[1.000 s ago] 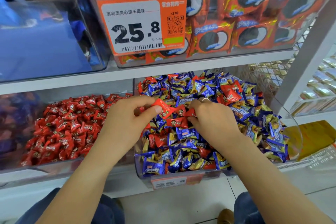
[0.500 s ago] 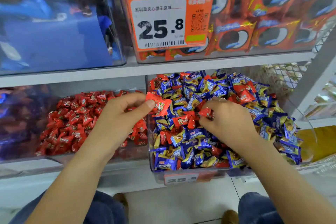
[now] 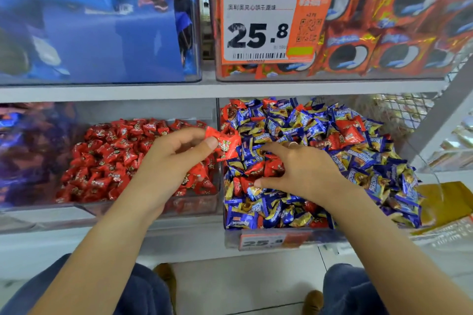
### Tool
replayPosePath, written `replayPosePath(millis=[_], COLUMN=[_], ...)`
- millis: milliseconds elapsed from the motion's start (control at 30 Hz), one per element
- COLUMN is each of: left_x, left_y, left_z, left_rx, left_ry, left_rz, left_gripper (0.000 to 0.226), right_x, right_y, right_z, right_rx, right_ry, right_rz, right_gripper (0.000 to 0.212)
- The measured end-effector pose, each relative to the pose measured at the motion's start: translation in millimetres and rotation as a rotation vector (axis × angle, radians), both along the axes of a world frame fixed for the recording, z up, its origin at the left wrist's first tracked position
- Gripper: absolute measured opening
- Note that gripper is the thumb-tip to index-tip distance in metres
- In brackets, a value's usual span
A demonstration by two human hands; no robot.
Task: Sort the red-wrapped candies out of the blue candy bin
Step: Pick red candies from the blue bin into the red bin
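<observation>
A clear bin of blue-wrapped candies point(image 3: 363, 158) sits on the lower shelf at the right, with red-wrapped ones mixed in. Left of it stands a clear bin of red candies point(image 3: 102, 156). My left hand point(image 3: 174, 161) pinches red-wrapped candies point(image 3: 226, 144) between thumb and fingers, right over the wall between the two bins. My right hand point(image 3: 302, 171) lies on the blue pile, its fingers spread and reaching among the wrappers near a red candy point(image 3: 273, 167). I cannot see whether it holds anything.
The upper shelf carries a bin of orange-red cookie packs point(image 3: 371, 41) with an orange price tag point(image 3: 271, 28) reading 25.8, and a bin of blue packs point(image 3: 89, 28). A white metal post point(image 3: 440, 110) rises at the right. My knees and shoes show below.
My left hand has carried its red candies leftward from over the blue pile to the wall between the bins. My right hand has let go of a red piece and spread its fingers on the pile.
</observation>
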State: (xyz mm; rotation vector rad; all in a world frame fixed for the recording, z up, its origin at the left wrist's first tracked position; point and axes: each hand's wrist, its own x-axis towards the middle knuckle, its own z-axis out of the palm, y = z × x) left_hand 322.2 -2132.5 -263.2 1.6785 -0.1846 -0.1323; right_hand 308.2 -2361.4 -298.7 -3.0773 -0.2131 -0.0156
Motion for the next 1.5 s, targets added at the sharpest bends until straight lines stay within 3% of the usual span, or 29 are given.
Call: replayPosePath(millis=[100,433,667,800,1000,1200,1300,1400,1500], left_x=[0.1,-1.6,-0.5,1.1,6.2,8.1,8.1,11.7,17.6], left_y=[-3.8,-15.0,-24.4,-27.8,-29.5,-29.4,-25.4,-6.1,22.7], left_z=[-0.8,-5.9,-5.2,-7.6,-15.0,-17.5,-12.8,-2.6,2.1], left_rx=[0.018,0.094,0.051,0.089,0.116,0.105,0.074,-0.038,0.003], left_ry=[-0.036,-0.101,-0.105,-0.126,-0.114,-0.078,-0.077,-0.019,0.017], left_rz=[-0.036,-0.055,-0.049,-0.018,0.03,0.033,0.014,0.021,0.028], left_gripper=[0.01,0.013,0.011,0.008,0.034,0.049,0.038,0.018,0.015], right_x=[3.0,7.0,2.2,0.7,8.1,13.9,7.4,-10.2,-28.2], right_y=[8.4,13.1,2.1,10.5,20.2,18.9,10.3,-2.5,4.7], right_z=[-1.4,-5.1,0.6,4.6,1.7,-2.5,5.7,23.3,43.0], right_rx=[-0.08,-0.099,0.161,0.189,0.195,0.204,0.343,0.699,0.972], right_ry=[-0.017,-0.089,-0.134,-0.12,-0.104,-0.08,-0.094,-0.165,-0.164], right_rz=[0.01,0.12,0.015,0.011,0.031,0.025,-0.011,-0.097,-0.124], right_gripper=[0.075,0.024,0.015,0.024,0.032,0.02,0.012,0.008,0.009])
